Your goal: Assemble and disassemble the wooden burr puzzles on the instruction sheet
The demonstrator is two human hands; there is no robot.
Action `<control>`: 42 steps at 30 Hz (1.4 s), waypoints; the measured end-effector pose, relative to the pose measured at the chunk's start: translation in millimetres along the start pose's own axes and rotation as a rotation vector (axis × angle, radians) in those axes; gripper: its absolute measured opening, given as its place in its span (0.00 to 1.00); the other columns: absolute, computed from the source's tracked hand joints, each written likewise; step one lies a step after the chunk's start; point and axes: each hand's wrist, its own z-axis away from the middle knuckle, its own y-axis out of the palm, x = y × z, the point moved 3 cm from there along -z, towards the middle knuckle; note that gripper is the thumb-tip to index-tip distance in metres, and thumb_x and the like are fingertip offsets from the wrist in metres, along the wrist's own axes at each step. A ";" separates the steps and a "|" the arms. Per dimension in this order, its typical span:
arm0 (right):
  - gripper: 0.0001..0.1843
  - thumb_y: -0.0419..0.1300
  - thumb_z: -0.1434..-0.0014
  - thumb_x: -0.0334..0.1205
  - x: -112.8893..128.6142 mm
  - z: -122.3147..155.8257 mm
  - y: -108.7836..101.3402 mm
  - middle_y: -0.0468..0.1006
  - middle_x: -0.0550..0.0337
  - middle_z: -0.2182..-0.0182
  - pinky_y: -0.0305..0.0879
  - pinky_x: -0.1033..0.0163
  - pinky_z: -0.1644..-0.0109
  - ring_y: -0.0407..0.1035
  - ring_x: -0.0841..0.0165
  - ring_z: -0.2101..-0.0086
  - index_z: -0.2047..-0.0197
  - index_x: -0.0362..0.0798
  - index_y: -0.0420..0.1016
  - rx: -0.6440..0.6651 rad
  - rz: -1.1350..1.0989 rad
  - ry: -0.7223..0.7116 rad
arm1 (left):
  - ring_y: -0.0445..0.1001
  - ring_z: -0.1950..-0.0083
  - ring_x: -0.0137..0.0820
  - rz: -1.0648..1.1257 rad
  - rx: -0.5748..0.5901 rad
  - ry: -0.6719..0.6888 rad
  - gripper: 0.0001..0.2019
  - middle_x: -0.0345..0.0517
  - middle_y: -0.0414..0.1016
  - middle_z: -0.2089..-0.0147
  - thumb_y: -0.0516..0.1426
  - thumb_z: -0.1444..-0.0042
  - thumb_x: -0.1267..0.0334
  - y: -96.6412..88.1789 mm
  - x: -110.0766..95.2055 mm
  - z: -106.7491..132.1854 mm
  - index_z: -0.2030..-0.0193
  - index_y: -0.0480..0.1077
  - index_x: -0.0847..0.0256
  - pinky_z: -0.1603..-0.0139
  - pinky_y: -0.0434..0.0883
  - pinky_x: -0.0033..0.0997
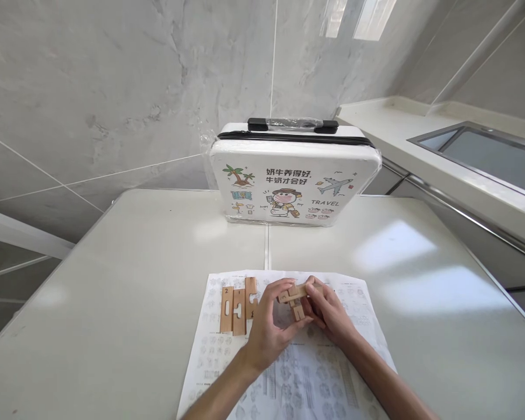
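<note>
Both hands hold a small wooden burr puzzle (296,296) of crossed, notched sticks above the printed sheet. My left hand (269,326) grips it from the left, thumb near the lower block and fingers at the top. At its right side, my right hand (330,309) pinches the horizontal stick between thumb and fingers. Left of my hands, notched wooden pieces lie side by side: one marked 2 (226,309), a middle one marked 1 (239,312), and a third piece (250,291), partly hidden by my left hand.
A large paper sheet (201,361) printed with small diagrams lies on the white table (114,303). A white, plastic-wrapped case (254,157) with cartoon prints stands at the back against the grey wall. A counter with a sink (485,157) is to the right.
</note>
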 end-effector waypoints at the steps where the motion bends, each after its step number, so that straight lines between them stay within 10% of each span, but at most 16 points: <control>1: 0.22 0.61 0.30 0.61 0.7 -0.6 -0.3 0.66 0.71 0.80 0.46 0.69 0.81 0.46 0.79 0.85 0.64 0.50 0.69 -0.004 -0.022 0.001 | 0.71 0.32 0.47 0.017 -0.010 -0.022 0.31 0.51 0.71 0.35 0.72 0.43 0.60 -0.4 0.7 -0.7 0.36 0.65 0.49 0.32 0.70 0.51; 18: 0.20 0.62 0.31 0.59 6.2 -5.1 -5.2 0.67 0.61 0.65 0.57 0.67 0.75 0.61 0.70 0.71 0.60 0.51 0.77 0.009 -0.315 -0.080 | 0.75 0.38 0.45 0.131 -0.111 -0.221 0.33 0.50 0.71 0.35 0.73 0.46 0.53 -4.4 3.4 -6.9 0.37 0.67 0.49 0.38 0.75 0.46; 24: 0.24 0.53 0.26 0.61 0.5 -1.8 -4.3 0.53 0.72 0.78 0.41 0.68 0.77 0.39 0.76 0.81 0.53 0.50 0.79 0.094 -0.223 -0.055 | 0.76 0.37 0.45 0.143 -0.128 -0.204 0.33 0.51 0.72 0.35 0.74 0.47 0.53 -3.7 2.1 -7.7 0.38 0.67 0.49 0.38 0.75 0.45; 42: 0.25 0.62 0.32 0.52 5.0 1.9 4.2 0.56 0.68 0.71 0.45 0.70 0.79 0.43 0.74 0.77 0.34 0.56 0.72 0.126 -0.258 0.121 | 0.73 0.34 0.46 0.129 -0.248 -0.155 0.31 0.52 0.69 0.32 0.73 0.45 0.59 -11.7 4.8 -10.4 0.38 0.66 0.50 0.33 0.70 0.49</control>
